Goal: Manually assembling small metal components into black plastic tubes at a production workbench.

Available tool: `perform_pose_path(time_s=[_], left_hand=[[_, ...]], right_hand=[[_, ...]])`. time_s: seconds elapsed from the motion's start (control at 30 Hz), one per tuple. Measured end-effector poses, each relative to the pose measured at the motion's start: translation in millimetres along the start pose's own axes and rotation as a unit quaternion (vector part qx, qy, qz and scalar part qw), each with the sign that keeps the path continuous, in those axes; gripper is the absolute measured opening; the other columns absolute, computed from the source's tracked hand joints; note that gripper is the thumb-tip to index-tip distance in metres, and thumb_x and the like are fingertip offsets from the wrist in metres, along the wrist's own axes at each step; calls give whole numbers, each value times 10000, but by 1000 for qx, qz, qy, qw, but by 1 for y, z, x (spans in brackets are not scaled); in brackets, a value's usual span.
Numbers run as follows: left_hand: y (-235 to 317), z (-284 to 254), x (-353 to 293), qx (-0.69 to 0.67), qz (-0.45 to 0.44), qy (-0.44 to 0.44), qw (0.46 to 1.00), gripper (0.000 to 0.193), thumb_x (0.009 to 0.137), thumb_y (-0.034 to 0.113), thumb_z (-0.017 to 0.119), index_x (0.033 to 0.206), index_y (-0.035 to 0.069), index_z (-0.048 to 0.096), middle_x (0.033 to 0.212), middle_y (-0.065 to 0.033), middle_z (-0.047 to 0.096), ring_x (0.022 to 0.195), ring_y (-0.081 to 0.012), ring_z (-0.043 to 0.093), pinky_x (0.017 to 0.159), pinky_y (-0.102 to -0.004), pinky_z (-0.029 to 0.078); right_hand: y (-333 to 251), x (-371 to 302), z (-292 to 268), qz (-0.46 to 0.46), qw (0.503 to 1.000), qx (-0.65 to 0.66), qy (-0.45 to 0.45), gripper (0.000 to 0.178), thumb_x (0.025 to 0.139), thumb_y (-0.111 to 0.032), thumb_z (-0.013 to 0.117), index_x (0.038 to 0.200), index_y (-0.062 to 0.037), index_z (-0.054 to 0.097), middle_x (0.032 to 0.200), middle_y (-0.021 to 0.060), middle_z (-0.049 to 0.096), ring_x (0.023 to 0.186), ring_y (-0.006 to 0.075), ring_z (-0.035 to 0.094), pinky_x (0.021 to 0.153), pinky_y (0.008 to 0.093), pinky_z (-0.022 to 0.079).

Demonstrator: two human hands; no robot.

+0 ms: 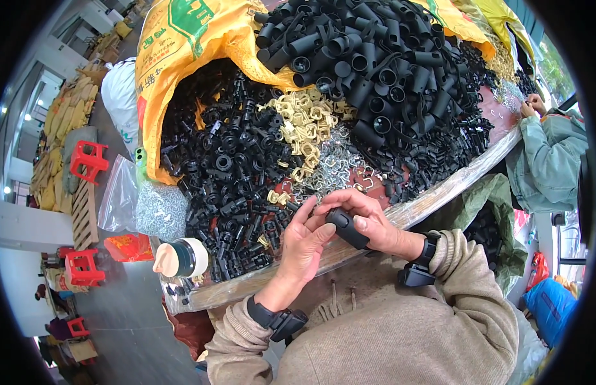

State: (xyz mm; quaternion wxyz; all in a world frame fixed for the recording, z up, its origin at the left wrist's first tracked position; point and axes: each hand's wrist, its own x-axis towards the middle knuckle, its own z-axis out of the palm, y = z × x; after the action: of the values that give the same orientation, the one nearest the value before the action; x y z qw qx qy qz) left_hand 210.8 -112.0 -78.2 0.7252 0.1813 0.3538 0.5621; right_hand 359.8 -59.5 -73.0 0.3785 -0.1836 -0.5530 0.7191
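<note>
My right hand [373, 223] is closed around a black plastic tube-like part [349, 231] with a rounded end, held just above the near edge of the work table. My left hand [300, 242] meets it from the left, its thumb and fingertips drawn together at the part's end. Whether a smaller piece sits between those left fingertips is hidden. Just beyond my hands lie silver metal hooks [333, 163] and cream plastic clips [304, 128]. A heap of small black plastic fittings [227, 157] spreads to the left, and larger black plastic tubes [375, 70] are piled at the back.
A yellow woven sack [158, 83] lies open at the back left. At the left corner stand a lidded cup [190, 258] and a clear bag of small metal pieces [162, 210]. Another person's hand [535, 104] works at the right end. Red stools [87, 162] stand on the floor.
</note>
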Motion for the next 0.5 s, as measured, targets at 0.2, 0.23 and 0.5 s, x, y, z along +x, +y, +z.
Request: perform_pose_path(time_s=[0.2,0.23,0.5], left_hand=[[-1,-1,-3,31,41,2,999,730,722,-5,645,1303,-16,205,1083,-124,542,968,-165,538,852,-288,432],[-1,0,-3,26,42,0,999,761,715,-23,647,1312,-22,175,1080,-133,540,969,-162,531,860,-282,421],[-5,4,-6,20,16,-7,1000,784,718,-23,649,1316,-42,143,1076,-128,542,969,-146,522,865,-264,406]], right_hand=[[3,-6,-1,-26,999,22,2,681,771,-497,531,1181,22,368,1133,163,483,1055,214,475,905,336,365],[4,-7,-2,-45,999,-4,3,647,777,-473,533,1168,22,388,1111,148,497,1036,205,482,889,329,375],[4,-2,-7,-163,973,-163,-11,487,760,-370,589,1048,11,493,936,113,575,876,209,545,773,312,429]])
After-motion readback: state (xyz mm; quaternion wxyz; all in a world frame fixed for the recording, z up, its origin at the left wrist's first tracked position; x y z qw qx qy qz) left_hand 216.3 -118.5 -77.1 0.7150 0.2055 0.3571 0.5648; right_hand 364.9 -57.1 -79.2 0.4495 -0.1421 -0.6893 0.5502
